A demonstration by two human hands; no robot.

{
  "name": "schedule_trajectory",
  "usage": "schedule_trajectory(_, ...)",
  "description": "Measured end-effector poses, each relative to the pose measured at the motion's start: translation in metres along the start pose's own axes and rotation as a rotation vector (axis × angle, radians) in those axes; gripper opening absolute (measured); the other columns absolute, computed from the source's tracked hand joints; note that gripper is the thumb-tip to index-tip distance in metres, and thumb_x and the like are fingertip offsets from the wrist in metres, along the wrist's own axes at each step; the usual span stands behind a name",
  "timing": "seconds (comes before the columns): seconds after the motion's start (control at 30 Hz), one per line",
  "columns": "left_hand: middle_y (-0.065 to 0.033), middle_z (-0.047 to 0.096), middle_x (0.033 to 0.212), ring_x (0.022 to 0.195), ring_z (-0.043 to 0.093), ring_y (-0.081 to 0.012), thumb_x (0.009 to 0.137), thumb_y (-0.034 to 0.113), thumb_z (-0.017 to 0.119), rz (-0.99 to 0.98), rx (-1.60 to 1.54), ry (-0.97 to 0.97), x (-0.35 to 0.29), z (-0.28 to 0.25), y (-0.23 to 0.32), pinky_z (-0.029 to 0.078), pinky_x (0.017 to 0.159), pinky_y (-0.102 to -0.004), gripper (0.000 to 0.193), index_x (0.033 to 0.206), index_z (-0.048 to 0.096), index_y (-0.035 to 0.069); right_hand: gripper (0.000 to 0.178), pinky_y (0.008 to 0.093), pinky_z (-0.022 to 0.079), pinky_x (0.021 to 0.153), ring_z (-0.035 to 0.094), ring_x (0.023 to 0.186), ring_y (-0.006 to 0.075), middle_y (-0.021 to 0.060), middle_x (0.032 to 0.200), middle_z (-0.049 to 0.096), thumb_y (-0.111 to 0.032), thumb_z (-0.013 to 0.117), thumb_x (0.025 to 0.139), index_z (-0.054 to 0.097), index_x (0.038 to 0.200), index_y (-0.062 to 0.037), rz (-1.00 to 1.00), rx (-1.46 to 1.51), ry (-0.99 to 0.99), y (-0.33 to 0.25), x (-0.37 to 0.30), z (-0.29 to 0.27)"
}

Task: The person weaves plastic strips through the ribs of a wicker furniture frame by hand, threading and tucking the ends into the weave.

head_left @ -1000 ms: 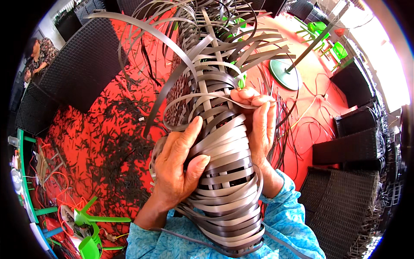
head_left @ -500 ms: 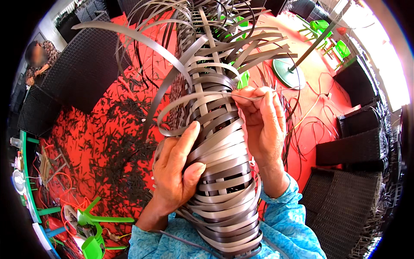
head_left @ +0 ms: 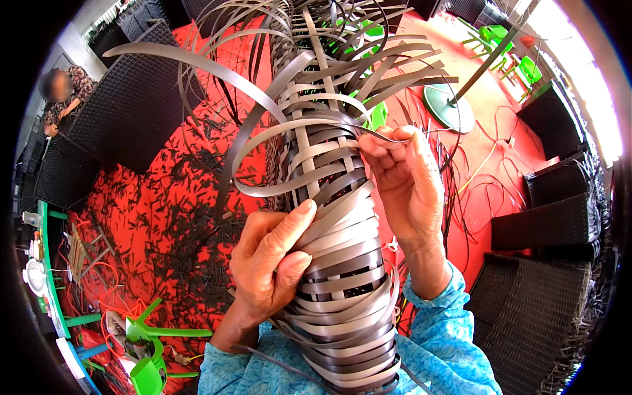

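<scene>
A long woven piece (head_left: pixel 342 247) of grey and dark flat plastic strips over a ribbed frame runs away from me between my arms. My left hand (head_left: pixel 270 260) lies against its left side. Index finger and thumb are stretched apart on the strips; the other fingers are partly hidden. Beyond the right edge, my right hand (head_left: pixel 408 181) pinches a grey plastic strip (head_left: pixel 296 124) between thumb and fingertips. That strip loops out to the left and curves back across the frame. Loose strip ends (head_left: pixel 197 62) fan out at the far end.
Dark strip scraps (head_left: pixel 191 224) litter the red floor. Green chairs (head_left: pixel 148 349) lie at lower left. Black woven furniture (head_left: pixel 533 316) stands on the right. A pole in a round green base (head_left: pixel 447 105) stands far right. A person (head_left: pixel 62 99) sits behind a dark woven panel (head_left: pixel 131 99).
The pinched strip's loop has shifted slightly up and left. My right hand has turned a little, still pinching. My left hand's fingertips have slid slightly right and down on the weave.
</scene>
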State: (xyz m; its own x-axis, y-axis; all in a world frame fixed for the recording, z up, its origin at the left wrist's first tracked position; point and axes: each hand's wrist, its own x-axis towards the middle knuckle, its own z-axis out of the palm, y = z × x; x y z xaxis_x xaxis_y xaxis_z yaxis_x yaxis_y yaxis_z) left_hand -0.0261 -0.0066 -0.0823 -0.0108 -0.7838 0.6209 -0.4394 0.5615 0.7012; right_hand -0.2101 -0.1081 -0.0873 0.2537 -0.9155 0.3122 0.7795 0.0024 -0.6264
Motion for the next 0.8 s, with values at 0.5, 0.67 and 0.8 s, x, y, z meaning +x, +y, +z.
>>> schedule_trajectory(0.5,-0.0100,0.061,0.090,0.076,0.056,-0.0214,0.091,0.025,0.061,0.045,0.047,0.018,-0.002,0.001,-0.005,0.044,0.069,-0.0311,0.039,0.123,0.062,0.002,0.023,0.0406,0.043,0.101,0.062,0.106,0.0265,0.0136,0.111,0.063,-0.020,0.047,0.100,0.054,0.113,-0.0017,-0.027,0.026,0.001,0.003,-0.004,-0.005)
schedule_trajectory(0.67,-0.0107,0.061,0.091,0.076,0.056,-0.0213,0.091,0.020,0.062,0.069,-0.003,0.016,0.000,0.001,-0.006,0.045,0.068,-0.0304,0.038,0.124,0.061,0.002,0.022,0.0369,0.049,0.088,0.064,0.092,0.0215,0.0140,0.108,0.062,-0.017,0.047,0.100,0.055,0.113,-0.0022,-0.068,-0.079,0.018,-0.006,-0.005,-0.006)
schedule_trajectory(0.8,-0.0111,0.061,0.092,0.077,0.057,-0.0215,0.089,0.016,0.063,0.053,-0.017,0.008,0.000,0.000,-0.005,0.048,0.069,-0.0296,0.038,0.125,0.061,0.001,0.022,0.0374,0.049,0.088,0.064,0.091,0.0216,0.0144,0.108,0.062,-0.016,0.046,0.099,0.055,0.113,-0.0018,-0.122,-0.179,0.019,-0.006,-0.008,-0.006)
